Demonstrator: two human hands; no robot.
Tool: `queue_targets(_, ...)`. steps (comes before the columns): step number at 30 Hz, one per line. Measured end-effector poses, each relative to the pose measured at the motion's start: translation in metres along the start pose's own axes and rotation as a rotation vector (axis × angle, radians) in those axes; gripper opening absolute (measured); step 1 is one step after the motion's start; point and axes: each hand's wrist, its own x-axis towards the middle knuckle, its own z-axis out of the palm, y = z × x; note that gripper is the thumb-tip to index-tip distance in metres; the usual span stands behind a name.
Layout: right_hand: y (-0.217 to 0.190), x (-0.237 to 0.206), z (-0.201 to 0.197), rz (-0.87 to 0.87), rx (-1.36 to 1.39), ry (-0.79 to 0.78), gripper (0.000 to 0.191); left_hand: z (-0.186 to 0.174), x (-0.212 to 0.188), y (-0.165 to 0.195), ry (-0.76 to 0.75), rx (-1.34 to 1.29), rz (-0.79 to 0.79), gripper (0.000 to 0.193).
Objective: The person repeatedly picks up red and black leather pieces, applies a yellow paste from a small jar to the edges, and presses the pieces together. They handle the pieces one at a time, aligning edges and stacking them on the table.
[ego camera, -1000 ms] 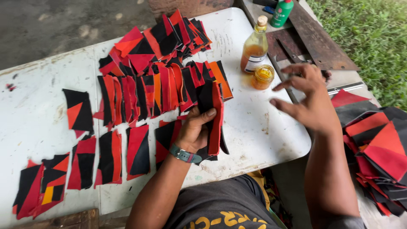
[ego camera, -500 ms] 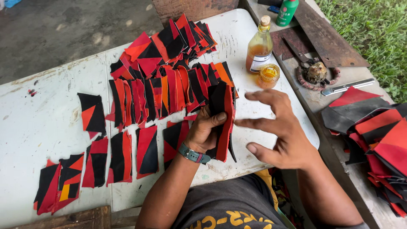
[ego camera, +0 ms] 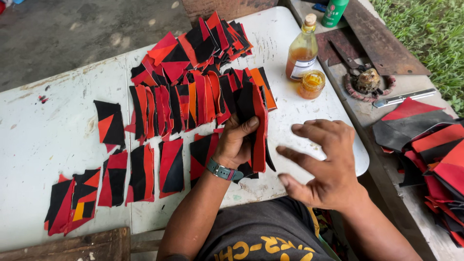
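Red-and-black cut pieces stand bundled on edge in the left hand (ego camera: 235, 145), fingers clamped round the stack (ego camera: 255, 126) for sorting; right hand (ego camera: 325, 162) hovers beside it, fingers spread, empty, above the white table (ego camera: 43, 140).

We've got two bare arms here, no sleeves showing past the elbows, no gloves, no rings afaict. Left hand (ego camera: 235, 145) has a watch (ego camera: 223, 171) on the wrist w/ a teal-ish green strap, dark buckle, plus a small reddish bit next to it. Right hand (ego camera: 325, 162) has nothing on the wrist. Down below we're wearing a dark grey shirt (ego camera: 263, 232) w/ chunky yellow print across the front, partly cut off by the frame edge.
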Motion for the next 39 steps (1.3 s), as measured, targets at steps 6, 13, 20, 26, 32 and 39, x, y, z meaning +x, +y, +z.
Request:
queue_targets(6,-0.004,-0.013,0.036,0.588,0.517,0.067,0.079,0.018,0.006,0.009,-0.021,0.184,0.156,0.041)
queue_targets(13,0.002,-0.011,0.038,0.59,0.666,0.123,0.086,0.035,-0.018,0.004,-0.034,0.145,0.089,0.048)
queue_targets(20,0.004,-0.006,0.011,0.205,0.214,0.02,0.075,0.026,-0.025,0.0,-0.02,-0.017,-0.007,0.035)
queue_targets(26,0.007,0.001,0.008,0.067,-0.036,0.069,0.054,0.026,-0.022,0.003,-0.002,-0.032,-0.018,0.034)
queue_targets(32,0.004,0.002,0.006,-0.075,-0.327,0.032,0.049,0.023,-0.024,0.005,0.025,-0.026,0.014,0.033)
queue_targets(39,-0.007,-0.001,-0.004,0.001,0.038,-0.021,0.043,0.028,-0.027,0.011,0.037,-0.005,0.018,0.032)
